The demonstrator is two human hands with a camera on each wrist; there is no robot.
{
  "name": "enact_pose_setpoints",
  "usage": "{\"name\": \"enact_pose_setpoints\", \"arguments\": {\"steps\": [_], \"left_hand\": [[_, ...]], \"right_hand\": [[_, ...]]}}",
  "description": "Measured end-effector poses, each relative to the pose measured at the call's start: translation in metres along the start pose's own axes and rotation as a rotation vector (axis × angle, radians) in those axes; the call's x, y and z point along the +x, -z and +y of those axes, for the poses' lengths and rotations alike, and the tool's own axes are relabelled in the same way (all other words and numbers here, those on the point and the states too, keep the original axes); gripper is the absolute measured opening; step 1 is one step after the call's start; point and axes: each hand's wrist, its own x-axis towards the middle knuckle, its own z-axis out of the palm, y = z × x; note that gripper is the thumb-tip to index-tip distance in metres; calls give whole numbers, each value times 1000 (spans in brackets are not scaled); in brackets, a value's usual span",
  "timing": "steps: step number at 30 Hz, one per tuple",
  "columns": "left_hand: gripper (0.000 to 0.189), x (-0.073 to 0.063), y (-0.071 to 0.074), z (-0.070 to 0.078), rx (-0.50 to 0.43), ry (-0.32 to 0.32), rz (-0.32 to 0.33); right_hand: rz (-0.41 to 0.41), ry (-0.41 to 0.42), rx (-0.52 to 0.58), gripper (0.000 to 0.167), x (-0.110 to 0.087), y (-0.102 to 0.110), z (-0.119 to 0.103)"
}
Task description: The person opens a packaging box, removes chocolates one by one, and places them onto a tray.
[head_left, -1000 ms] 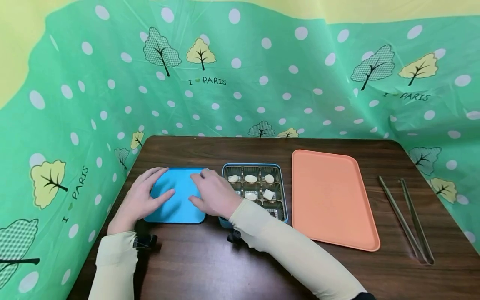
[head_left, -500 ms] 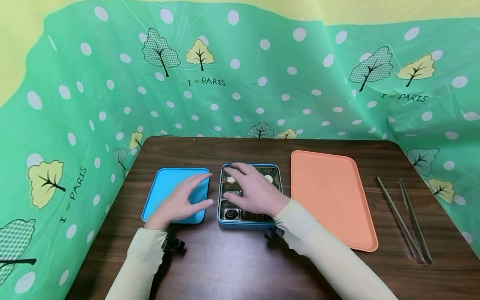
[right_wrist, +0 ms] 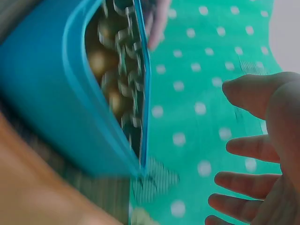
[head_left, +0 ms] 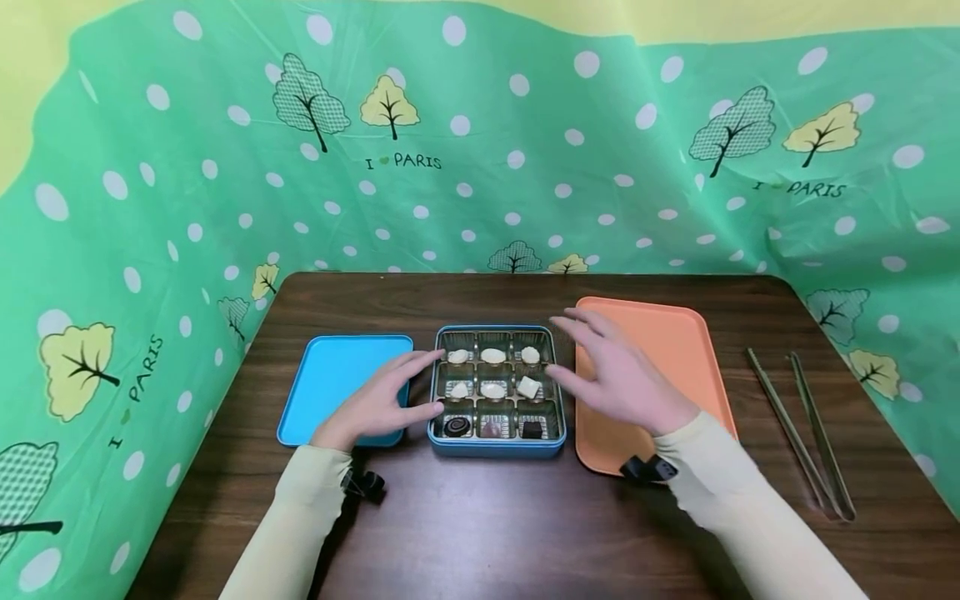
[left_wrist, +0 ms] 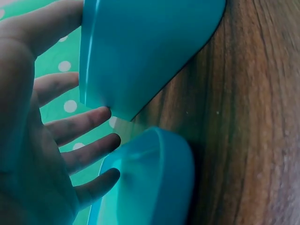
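A blue tin box (head_left: pixel 497 450) with a divided insert stands uncovered at the table's middle. Its compartments hold several white pieces (head_left: pixel 492 356) at the back and middle, and dark pieces (head_left: pixel 457 427) in the front row. My left hand (head_left: pixel 375 407) has its fingers spread over the right part of the blue lid (head_left: pixel 330 387), fingertips at the box's left side; whether they touch it I cannot tell. Above the orange tray (head_left: pixel 660 325) hovers my right hand (head_left: pixel 626 375), fingers extended toward the box and holding nothing. The right wrist view shows this hand (right_wrist: pixel 272 159) apart from the box (right_wrist: pixel 51 93).
Metal tongs (head_left: pixel 813 450) lie spread on the wooden table (head_left: pixel 480 525) at the far right. A green dotted cloth (head_left: pixel 420 192) hangs behind and along the sides of the table.
My right hand has moved right, from over the lid, across the box, to above the tray. My left hand has shifted right toward the box. Box, lid, tray and tongs have stayed put.
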Motion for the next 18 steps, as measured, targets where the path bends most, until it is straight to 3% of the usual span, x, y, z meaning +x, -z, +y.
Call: {"name": "enact_pose_setpoints", "arguments": {"steps": [11, 18], "left_hand": [[86, 4, -2, -8, -46, -25, -21], [86, 3, -2, -6, -56, -21, -10]], "right_hand": [[166, -70, -103, 67, -56, 44, 63], [151, -174, -181, 67, -92, 61, 101]]}}
